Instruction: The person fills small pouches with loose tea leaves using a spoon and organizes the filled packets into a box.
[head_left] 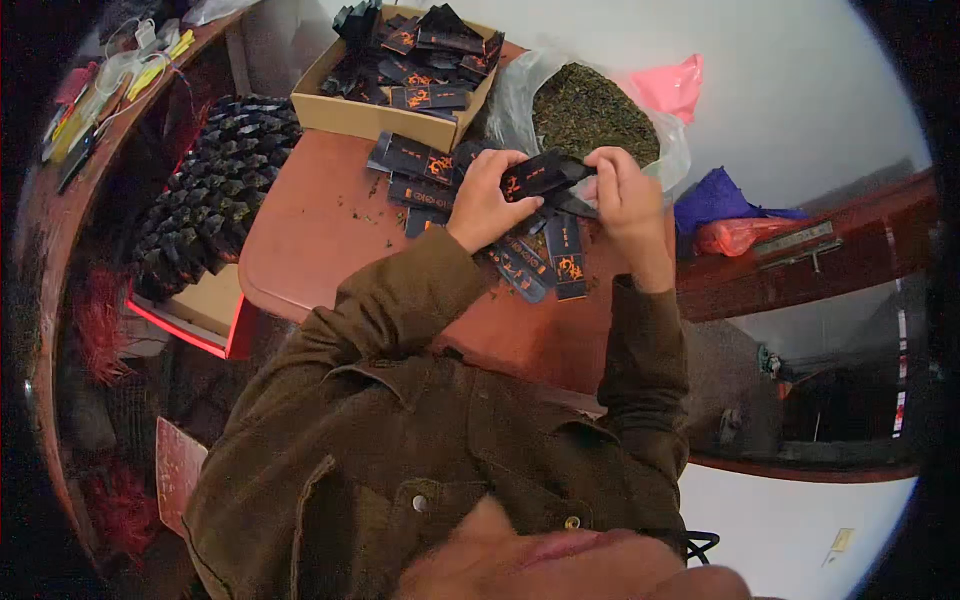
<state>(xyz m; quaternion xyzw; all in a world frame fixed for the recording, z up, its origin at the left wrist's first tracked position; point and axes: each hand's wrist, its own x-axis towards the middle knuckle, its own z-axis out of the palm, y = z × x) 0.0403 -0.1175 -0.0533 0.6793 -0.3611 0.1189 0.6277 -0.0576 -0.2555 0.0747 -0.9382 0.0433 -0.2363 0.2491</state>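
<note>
A black packet with orange print [532, 177] is held between my two hands over the reddish-brown table [330, 215]. My left hand [488, 200] grips its left side with thumb and fingers. At its right end, my right hand [622, 195] has its fingers pinched on the dark edge. More black packets [418, 160] lie in a loose pile beneath and around my hands, some near the table's front [566, 255]. Just behind my right hand stands an open clear plastic bag [512, 88] full of dried dark-green leaves [590, 108].
A cardboard box [340, 118] of black packets stands at the back. Left of the table, many dark packets [215, 185] are stacked over a red-edged box [205, 308]. Pink plastic [672, 88] is behind the leaves; blue [722, 200] and red bags [730, 236] lie at right.
</note>
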